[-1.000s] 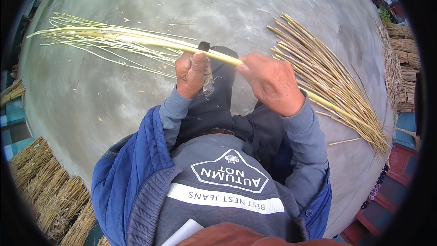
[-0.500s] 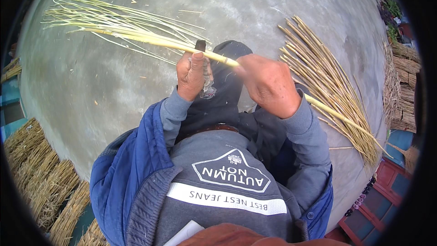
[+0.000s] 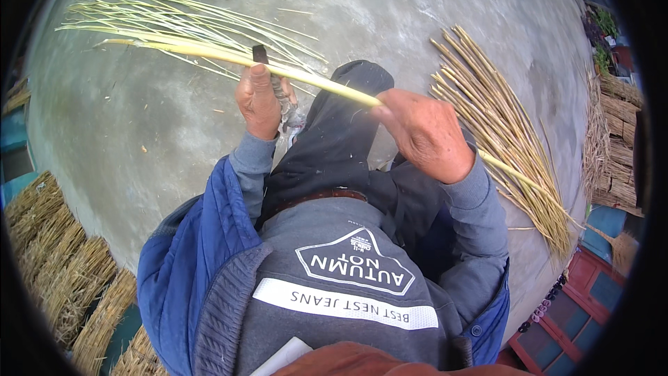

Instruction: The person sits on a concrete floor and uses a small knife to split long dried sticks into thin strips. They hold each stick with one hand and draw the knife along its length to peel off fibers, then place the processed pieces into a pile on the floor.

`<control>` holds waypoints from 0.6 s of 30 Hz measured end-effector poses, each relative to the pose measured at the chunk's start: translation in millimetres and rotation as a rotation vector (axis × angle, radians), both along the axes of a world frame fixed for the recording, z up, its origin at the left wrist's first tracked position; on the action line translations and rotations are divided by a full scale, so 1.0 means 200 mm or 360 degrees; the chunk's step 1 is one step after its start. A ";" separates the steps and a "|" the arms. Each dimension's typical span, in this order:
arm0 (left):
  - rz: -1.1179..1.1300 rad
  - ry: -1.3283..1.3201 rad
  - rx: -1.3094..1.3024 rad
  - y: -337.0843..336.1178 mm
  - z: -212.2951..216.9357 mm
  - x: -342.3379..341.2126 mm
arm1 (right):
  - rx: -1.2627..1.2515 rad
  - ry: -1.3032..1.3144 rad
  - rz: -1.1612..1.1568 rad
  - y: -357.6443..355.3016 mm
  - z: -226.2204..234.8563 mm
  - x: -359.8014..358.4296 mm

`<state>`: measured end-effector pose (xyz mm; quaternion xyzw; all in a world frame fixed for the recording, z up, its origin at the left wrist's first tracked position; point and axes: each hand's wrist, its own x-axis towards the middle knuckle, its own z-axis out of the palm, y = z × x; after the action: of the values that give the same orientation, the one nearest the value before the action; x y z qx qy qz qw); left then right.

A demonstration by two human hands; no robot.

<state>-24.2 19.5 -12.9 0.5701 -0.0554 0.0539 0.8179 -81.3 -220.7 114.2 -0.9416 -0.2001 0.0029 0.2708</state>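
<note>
A long pale yellow stalk [image 3: 321, 84] slants across in front of me, its thin end passing behind my right wrist. My left hand [image 3: 257, 103] is closed around a small knife with a dark blade [image 3: 260, 53] and a handle wrapped in whitish material [image 3: 290, 113]. The blade stands against the stalk, and my left thumb presses up beside it. Between thumb and fingers, my right hand [image 3: 428, 136] pinches the stalk above my knee. Pale, thin peeled stalks [image 3: 174, 19] lie spread on the ground beyond the stalk's left end.
A bundle of brown, unpeeled stalks [image 3: 497, 122] lies on the grey concrete [image 3: 390, 7] to my right. Bundled straw [image 3: 56, 251] stands at lower left, with more stacked bundles [image 3: 619, 143] at far right. Red-framed panels [image 3: 577, 313] show at lower right.
My left hand and the knife have moved left along the stalk. My right hand has shifted slightly right, so the hands are farther apart.
</note>
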 end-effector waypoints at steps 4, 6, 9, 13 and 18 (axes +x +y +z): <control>-0.0141 0.0033 0.0117 -0.05 0.03 -0.04 | -0.0062 -0.0021 -0.0013 0.02 -0.01 0.00; -0.0314 0.0097 0.0182 -0.11 -0.03 -0.12 | -0.0008 -0.0052 0.0003 0.04 -0.02 0.00; -0.0283 0.0208 0.0184 -0.11 -0.14 -0.15 | 0.0028 -0.0062 -0.0003 0.03 -0.02 0.01; -0.0147 0.0373 -0.0010 -0.11 -0.16 -0.14 | -0.0049 0.0045 0.0024 0.00 -0.02 0.04; -0.0340 0.0323 0.0083 -0.19 -0.11 -0.22 | 0.0041 -0.0109 0.0107 0.09 -0.11 0.05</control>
<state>-67.7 -19.1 -35.2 0.5847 -0.0341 -0.0927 0.8052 -71.1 -203.3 92.0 -0.9303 -0.2407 -0.0227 0.2757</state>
